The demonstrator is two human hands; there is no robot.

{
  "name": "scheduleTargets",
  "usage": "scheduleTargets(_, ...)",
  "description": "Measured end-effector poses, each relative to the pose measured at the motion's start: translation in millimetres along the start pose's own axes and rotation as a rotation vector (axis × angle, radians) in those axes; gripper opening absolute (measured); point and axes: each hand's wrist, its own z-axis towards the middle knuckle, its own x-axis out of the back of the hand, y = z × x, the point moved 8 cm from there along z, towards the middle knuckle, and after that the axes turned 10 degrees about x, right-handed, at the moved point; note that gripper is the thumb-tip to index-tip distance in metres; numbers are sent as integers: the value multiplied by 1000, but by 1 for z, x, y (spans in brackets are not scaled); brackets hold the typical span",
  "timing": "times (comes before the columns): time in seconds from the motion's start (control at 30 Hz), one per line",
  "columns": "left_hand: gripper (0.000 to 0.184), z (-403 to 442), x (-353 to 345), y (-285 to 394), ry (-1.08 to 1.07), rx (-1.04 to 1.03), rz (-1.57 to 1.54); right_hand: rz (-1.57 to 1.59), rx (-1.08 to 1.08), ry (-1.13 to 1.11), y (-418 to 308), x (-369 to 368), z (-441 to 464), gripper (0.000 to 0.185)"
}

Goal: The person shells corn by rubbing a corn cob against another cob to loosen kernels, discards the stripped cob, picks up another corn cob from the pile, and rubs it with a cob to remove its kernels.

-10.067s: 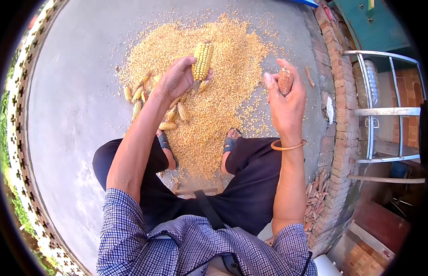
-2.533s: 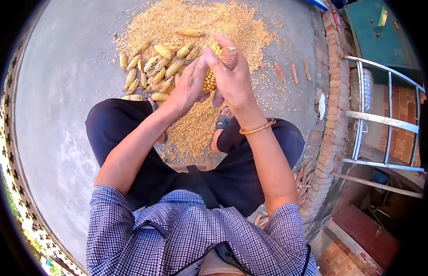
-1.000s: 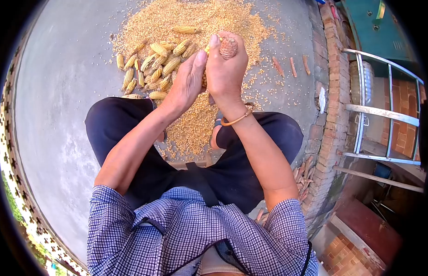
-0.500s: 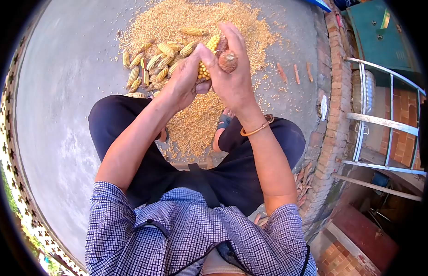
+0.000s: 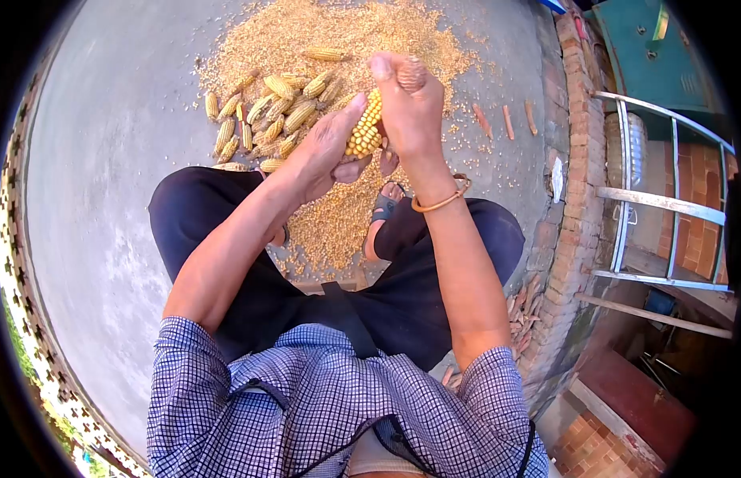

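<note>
Corn could slip if the left hand, curled round it, slackens against the right hand, fingers clenching a cob

The left hand grips a yellow corn ear; the right hand, curled around a stripped cob, is just beside it. Ahead, unshelled ears lie piled at the left of loose kernels on the concrete floor, three bare cobs at the right.

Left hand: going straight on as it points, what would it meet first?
Most likely the bare right hand, just beyond the yellow corn cob held in the left hand, though depth is unclear.
</note>
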Motion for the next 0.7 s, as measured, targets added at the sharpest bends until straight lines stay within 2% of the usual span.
scheduleTargets(0.07,49,-3,1,2,-6,20,-60,341,-94,68,3,8,-2,27)
scheduleTargets(0.2,44,-6,6,10,85,13,-165,348,-69,56,-4,7,-5,34)
scheduleTargets(0.23,44,-4,8,11,82,-12,-174,276,-7,17,-8,2,-7,45)
scheduleTargets(0.27,44,-1,12,11,79,-38,-184,185,50,-27,-11,-4,-10,48)
scheduleTargets(0.3,40,-1,12,14,-11,-57,-127,94,102,-70,-12,-10,-14,51)
scheduleTargets(0.33,41,1,16,12,86,-120,-45,2,155,-113,-13,-18,-18,55)
scheduleTargets(0.37,43,3,14,8,182,-179,38,-245,258,-121,-16,-26,-23,57)
scheduleTargets(0.4,46,0,13,9,278,-237,125,-264,266,-67,-17,-25,-26,54)
scheduleTargets(0.47,50,2,16,11,272,-335,254,-302,289,42,-19,-22,-28,47)
scheduleTargets(0.5,51,2,13,17,270,-384,312,-315,337,161,-23,-15,-30,36)
scheduleTargets(0.57,56,5,16,7,282,-195,186,-305,252,197,-16,-9,-30,29)
scheduleTargets(0.67,55,-6,4,2,271,-135,238,-244,177,226,-1,-5,-21,23)
scheduleTargets(0.7,46,-2,2,0,151,-98,164,-216,162,223,-2,-5,-17,22)
